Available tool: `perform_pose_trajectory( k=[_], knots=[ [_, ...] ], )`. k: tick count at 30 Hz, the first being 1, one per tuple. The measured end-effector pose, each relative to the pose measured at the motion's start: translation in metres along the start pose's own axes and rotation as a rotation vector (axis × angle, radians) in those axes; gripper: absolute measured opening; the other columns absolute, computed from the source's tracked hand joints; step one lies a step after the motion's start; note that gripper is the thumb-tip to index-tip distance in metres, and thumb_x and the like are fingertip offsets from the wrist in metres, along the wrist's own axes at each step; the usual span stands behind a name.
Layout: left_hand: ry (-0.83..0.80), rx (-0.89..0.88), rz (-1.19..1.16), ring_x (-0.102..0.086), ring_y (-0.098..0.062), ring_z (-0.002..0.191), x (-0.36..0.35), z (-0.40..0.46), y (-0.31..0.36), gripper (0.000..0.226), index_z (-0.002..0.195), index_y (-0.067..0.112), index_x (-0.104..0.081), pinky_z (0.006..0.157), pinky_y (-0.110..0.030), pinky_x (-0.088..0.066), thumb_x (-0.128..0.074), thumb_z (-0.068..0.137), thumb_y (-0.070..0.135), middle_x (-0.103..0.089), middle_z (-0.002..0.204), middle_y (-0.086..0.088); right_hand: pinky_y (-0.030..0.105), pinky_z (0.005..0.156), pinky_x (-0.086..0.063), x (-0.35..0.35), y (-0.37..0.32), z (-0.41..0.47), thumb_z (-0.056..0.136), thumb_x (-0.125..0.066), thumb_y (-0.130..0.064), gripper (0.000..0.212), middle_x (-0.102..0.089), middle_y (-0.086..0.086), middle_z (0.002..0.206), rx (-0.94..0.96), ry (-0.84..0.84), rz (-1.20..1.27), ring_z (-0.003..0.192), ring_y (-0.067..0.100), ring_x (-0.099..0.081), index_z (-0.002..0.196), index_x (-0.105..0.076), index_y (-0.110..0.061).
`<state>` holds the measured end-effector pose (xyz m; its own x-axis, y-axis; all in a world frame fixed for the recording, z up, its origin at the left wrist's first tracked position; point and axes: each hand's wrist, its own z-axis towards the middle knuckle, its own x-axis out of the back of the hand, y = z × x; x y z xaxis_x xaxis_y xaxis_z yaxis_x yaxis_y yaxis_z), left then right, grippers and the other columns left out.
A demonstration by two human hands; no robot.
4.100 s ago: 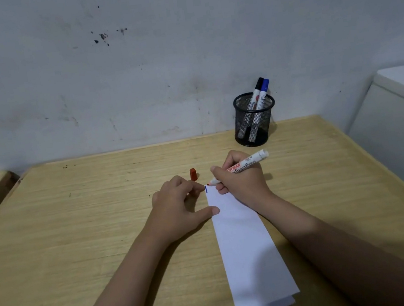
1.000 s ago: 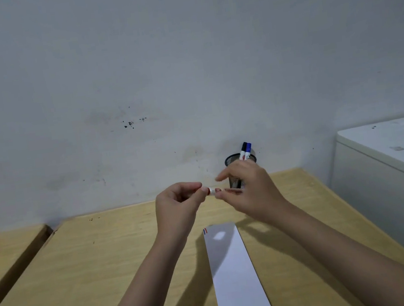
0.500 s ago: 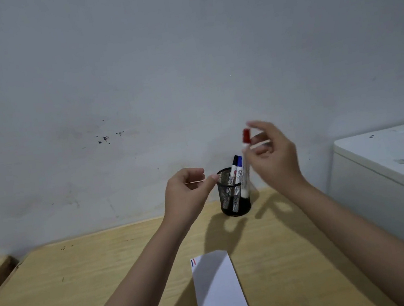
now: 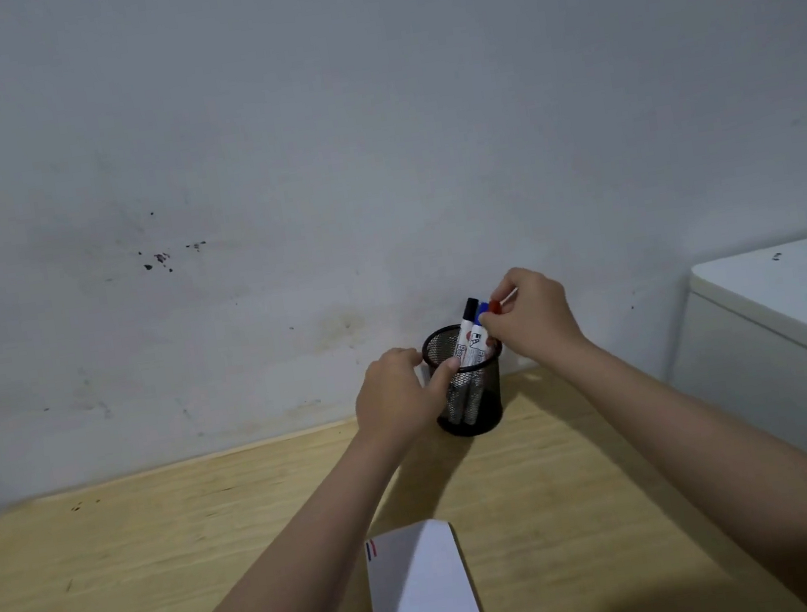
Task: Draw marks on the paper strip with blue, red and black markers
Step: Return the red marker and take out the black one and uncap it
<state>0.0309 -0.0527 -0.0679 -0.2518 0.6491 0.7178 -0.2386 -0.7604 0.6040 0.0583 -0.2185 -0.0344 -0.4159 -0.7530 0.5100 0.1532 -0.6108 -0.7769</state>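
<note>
A black mesh pen cup stands at the back of the wooden table, against the wall. A black-capped marker and a blue-capped marker stick out of it. My right hand is above the cup's right rim, fingers pinched on the red-capped marker, whose body is mostly hidden by the hand. My left hand grips the cup's left side, thumb on the rim. The white paper strip lies near me with short blue and red marks at its far left corner.
A white cabinet stands to the right of the table, higher than the tabletop. A stained grey wall rises directly behind the cup.
My right hand capped the red marker, carried it up and lowered it to the cup. My left hand moved forward and took hold of the cup. The view tilted up towards the wall.
</note>
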Motion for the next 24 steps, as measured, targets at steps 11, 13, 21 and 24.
perform_pose_trajectory(
  k=[11,13,21,24],
  knots=[
    [0.085,-0.138,-0.012,-0.060,-0.021,0.109,-0.006,0.002,-0.005,0.043,0.108,0.011,-0.067,0.086,-0.034,-0.050,-0.063,0.081,0.045,-0.068,0.115,-0.003,0.042,0.087,-0.041,-0.016,-0.004,0.008,0.080,-0.064,-0.033,0.031,-0.050,0.014,0.114,0.168,-0.046,-0.462,0.111,0.035,-0.046,0.106,-0.064,-0.016],
    [0.087,-0.144,-0.005,-0.060,-0.021,0.109,-0.006,0.001,-0.006,0.044,0.108,0.012,-0.067,0.086,-0.033,-0.050,-0.062,0.081,0.046,-0.068,0.115,-0.003,0.041,0.086,-0.039,-0.016,-0.007,0.007,0.080,-0.065,-0.036,0.027,-0.053,0.012,0.110,0.208,0.006,-0.449,0.108,0.033,-0.048,0.097,-0.064,-0.016],
    [-0.039,-0.114,0.043,-0.053,-0.027,0.118,0.002,-0.006,0.004,0.046,0.121,0.010,-0.058,0.091,-0.037,-0.046,-0.055,0.087,0.041,-0.062,0.126,-0.008,0.039,0.070,-0.053,-0.006,-0.023,-0.013,0.075,-0.072,-0.013,0.011,-0.061,0.001,0.072,0.441,0.039,-0.044,0.062,0.018,-0.059,0.084,-0.068,-0.009],
    [-0.052,-0.110,-0.167,-0.059,-0.023,0.107,0.015,-0.026,0.020,0.037,0.122,0.014,-0.055,0.083,-0.030,-0.046,-0.056,0.089,0.030,-0.064,0.119,-0.007,0.028,0.069,-0.054,0.015,-0.032,-0.020,0.076,-0.073,-0.011,0.008,-0.065,0.010,0.080,0.495,0.203,0.105,0.061,0.012,-0.063,0.084,-0.072,-0.008]
  ],
)
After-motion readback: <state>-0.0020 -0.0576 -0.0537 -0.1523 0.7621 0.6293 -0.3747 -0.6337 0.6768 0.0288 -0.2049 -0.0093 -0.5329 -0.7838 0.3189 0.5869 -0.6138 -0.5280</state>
